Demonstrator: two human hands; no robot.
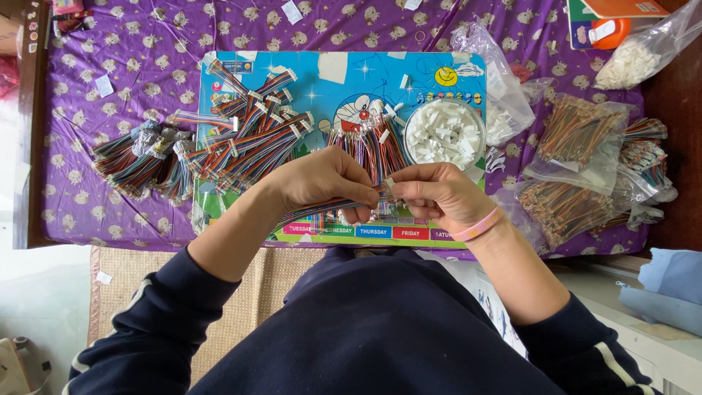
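Left hand [322, 179] gripped a flat multicolour ribbon cable [333, 206]; right hand [439, 194] pinched its white connector end [389, 186], both just above the blue cartoon board [365, 73]. Round dish of white connectors [444, 133] sat behind the right hand, finished cable bundles [241, 139] lay left, bagged cables [578, 132] right.

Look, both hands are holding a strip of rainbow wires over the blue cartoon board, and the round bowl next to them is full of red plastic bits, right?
Not quite. The head view shows the round bowl full of white plastic bits, not red. The rest holds: the left hand and right hand hold the rainbow wires over the blue cartoon board.
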